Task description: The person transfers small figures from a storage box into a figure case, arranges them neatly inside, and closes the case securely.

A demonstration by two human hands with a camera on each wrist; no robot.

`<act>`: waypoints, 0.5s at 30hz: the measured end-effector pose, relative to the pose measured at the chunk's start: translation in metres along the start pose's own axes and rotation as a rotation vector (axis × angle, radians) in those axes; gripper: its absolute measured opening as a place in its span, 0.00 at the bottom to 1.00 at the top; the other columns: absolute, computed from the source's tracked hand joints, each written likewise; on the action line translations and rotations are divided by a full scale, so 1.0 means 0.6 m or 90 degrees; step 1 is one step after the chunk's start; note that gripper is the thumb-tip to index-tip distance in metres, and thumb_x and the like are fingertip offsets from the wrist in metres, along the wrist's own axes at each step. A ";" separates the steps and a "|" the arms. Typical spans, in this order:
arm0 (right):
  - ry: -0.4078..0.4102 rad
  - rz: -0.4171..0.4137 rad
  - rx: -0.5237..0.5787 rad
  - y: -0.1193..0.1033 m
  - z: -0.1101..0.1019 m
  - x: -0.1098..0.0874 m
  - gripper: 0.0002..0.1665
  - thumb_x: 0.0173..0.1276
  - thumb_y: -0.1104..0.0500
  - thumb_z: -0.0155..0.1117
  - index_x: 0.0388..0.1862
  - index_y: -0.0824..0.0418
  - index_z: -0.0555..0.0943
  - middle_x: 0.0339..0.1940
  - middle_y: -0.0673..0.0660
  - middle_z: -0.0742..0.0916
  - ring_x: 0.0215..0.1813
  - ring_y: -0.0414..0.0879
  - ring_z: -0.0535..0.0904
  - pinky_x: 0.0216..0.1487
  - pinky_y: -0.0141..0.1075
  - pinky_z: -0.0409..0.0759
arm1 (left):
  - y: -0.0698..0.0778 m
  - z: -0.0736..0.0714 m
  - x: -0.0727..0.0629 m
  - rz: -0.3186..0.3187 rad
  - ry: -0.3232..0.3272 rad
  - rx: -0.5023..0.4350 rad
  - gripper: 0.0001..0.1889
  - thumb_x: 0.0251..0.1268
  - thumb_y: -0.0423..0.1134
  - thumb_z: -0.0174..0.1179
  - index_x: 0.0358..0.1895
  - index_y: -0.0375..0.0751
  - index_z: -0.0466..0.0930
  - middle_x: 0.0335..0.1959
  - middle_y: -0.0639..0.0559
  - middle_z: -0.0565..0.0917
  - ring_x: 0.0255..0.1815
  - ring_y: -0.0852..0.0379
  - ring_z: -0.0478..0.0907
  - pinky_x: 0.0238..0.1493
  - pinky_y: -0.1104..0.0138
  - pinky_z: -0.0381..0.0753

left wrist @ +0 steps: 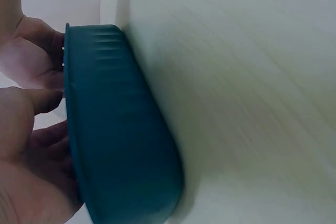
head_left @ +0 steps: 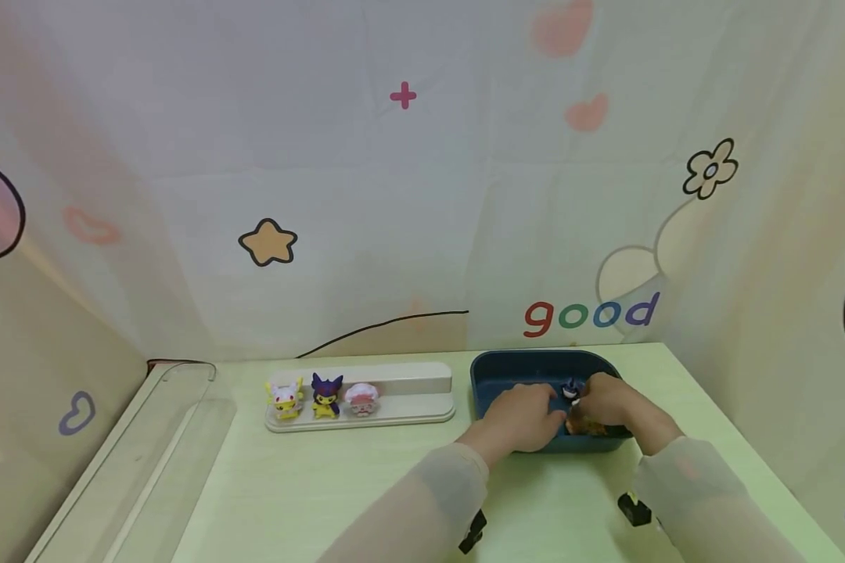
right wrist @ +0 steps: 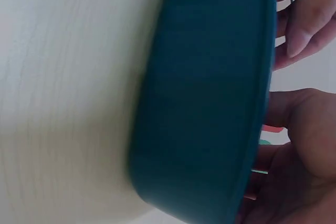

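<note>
While wrist views show the rounded teal tub from outside, only head shows a blue-white figurine inside; left fingers, right fingers: can't tell grip.

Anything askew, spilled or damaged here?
Nothing stands out. Three figurines stand upright on the white display stand; the dark blue bin sits on the tabletop, left hand and right hand in it. The bin's contents are partly hidden, so can't vouch for those.

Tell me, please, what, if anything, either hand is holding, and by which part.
I cannot tell: the left hand and right hand reach into the blue bin, any grip hidden.
</note>
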State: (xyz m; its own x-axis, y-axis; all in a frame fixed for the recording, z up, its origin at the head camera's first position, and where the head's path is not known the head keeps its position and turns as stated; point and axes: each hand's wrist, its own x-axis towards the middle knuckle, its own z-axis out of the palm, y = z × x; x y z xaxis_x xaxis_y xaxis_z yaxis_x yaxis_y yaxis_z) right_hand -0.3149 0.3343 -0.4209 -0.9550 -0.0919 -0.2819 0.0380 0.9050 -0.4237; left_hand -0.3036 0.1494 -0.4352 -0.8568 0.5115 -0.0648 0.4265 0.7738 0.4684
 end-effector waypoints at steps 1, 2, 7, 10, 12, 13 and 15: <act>0.003 0.001 0.002 0.002 0.002 0.000 0.19 0.61 0.60 0.63 0.14 0.52 0.68 0.16 0.47 0.70 0.22 0.43 0.68 0.28 0.36 0.66 | 0.001 0.003 0.003 -0.005 -0.004 -0.008 0.22 0.79 0.54 0.55 0.68 0.54 0.79 0.63 0.62 0.84 0.61 0.58 0.83 0.63 0.63 0.81; 0.006 0.005 0.004 0.004 0.004 0.000 0.18 0.60 0.60 0.63 0.14 0.53 0.68 0.16 0.47 0.69 0.22 0.43 0.68 0.28 0.36 0.65 | 0.001 0.006 0.005 -0.012 -0.007 -0.015 0.22 0.78 0.54 0.55 0.68 0.54 0.79 0.63 0.62 0.84 0.61 0.58 0.83 0.62 0.63 0.81; 0.006 0.022 0.026 0.005 0.011 -0.001 0.15 0.64 0.56 0.67 0.20 0.60 0.79 0.18 0.49 0.71 0.25 0.46 0.70 0.28 0.37 0.66 | -0.001 0.016 0.012 -0.052 -0.025 -0.060 0.22 0.77 0.54 0.58 0.67 0.53 0.80 0.64 0.61 0.84 0.63 0.57 0.82 0.63 0.62 0.81; 0.015 0.021 0.023 0.005 0.010 -0.001 0.15 0.65 0.54 0.70 0.31 0.66 0.86 0.27 0.52 0.80 0.33 0.49 0.76 0.33 0.39 0.74 | -0.002 0.018 0.014 -0.060 -0.035 -0.073 0.23 0.75 0.55 0.60 0.66 0.52 0.81 0.64 0.60 0.84 0.64 0.57 0.81 0.63 0.62 0.80; 0.023 0.025 0.028 0.004 0.009 -0.001 0.16 0.65 0.53 0.71 0.31 0.68 0.85 0.25 0.52 0.79 0.32 0.49 0.75 0.33 0.40 0.73 | -0.002 0.018 0.016 -0.060 -0.043 -0.078 0.23 0.74 0.55 0.61 0.66 0.51 0.81 0.64 0.59 0.84 0.63 0.57 0.81 0.64 0.62 0.80; 0.026 0.024 0.032 0.004 0.009 -0.001 0.17 0.65 0.53 0.71 0.29 0.67 0.85 0.25 0.52 0.79 0.31 0.48 0.75 0.33 0.39 0.73 | -0.002 0.018 0.016 -0.060 -0.047 -0.080 0.24 0.73 0.56 0.62 0.66 0.51 0.81 0.64 0.59 0.84 0.64 0.56 0.81 0.64 0.61 0.80; 0.028 0.023 0.047 0.003 0.010 -0.001 0.18 0.66 0.52 0.71 0.24 0.64 0.82 0.20 0.49 0.75 0.26 0.45 0.73 0.30 0.38 0.71 | -0.003 0.018 0.019 -0.061 -0.053 -0.082 0.25 0.72 0.57 0.62 0.66 0.50 0.81 0.63 0.58 0.84 0.61 0.57 0.81 0.62 0.61 0.81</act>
State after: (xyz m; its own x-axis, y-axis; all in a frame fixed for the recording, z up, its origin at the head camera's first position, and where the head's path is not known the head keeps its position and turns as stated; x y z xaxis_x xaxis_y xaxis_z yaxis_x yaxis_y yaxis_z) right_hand -0.3124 0.3336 -0.4263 -0.9647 -0.0405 -0.2603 0.0922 0.8738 -0.4775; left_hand -0.3108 0.1579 -0.4463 -0.8620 0.4719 -0.1850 0.2996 0.7688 0.5650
